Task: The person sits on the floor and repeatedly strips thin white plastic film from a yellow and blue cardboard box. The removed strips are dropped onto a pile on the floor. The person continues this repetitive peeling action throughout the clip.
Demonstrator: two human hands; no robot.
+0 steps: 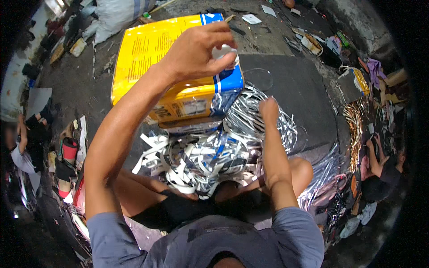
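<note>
My left hand [199, 51] is raised over a large yellow and blue box-shaped container [134, 62], its fingers curled and the thumb apart from them. A whitish patch [225, 52] shows between thumb and fingers; whether the hand touches it I cannot tell. To the right, my right hand [268, 108] is closed in a fist above a tangle of thin silver strips [248, 107]. What it holds, if anything, is hidden. A heap of white and silver strips [201, 163] lies in front of my crossed legs, against the near side of the container.
A dark mat [308, 89] spreads under the strips. Bundled clear strips [328, 167] lie by my right knee, with copper-coloured strips [354, 129] farther right. A white sack [118, 18] stands at the far left. Other people sit at the left and right edges among scattered scraps.
</note>
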